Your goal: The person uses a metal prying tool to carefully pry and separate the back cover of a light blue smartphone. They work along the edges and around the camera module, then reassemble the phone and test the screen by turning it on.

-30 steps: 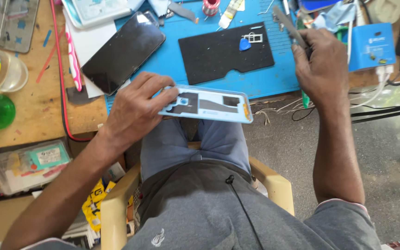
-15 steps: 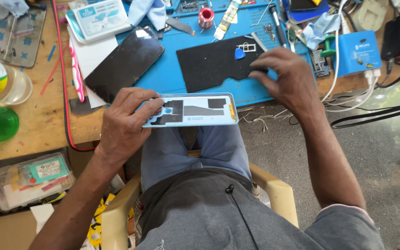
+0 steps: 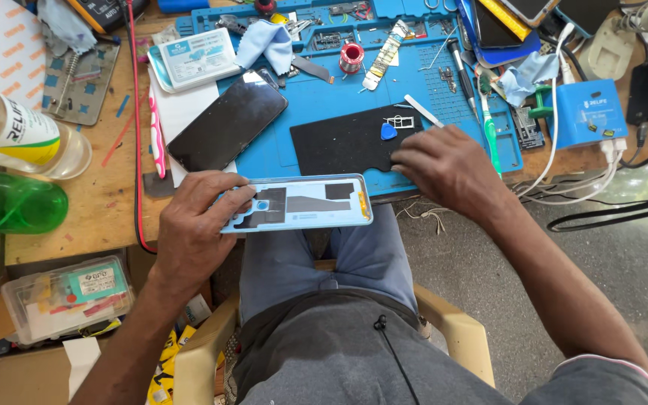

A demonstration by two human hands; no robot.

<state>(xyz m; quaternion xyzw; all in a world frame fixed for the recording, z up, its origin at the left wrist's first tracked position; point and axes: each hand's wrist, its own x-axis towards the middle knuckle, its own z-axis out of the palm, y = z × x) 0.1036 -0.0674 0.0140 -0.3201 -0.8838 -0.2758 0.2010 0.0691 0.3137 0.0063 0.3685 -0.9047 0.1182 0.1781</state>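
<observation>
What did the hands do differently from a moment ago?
The right hand came away from the tools at the far side of the blue mat and moved back toward the person, now resting on the black pad. It is not clear that it holds anything. The left hand kept gripping the light blue phone back cover, and the dark phone stayed lying on the mat.
</observation>
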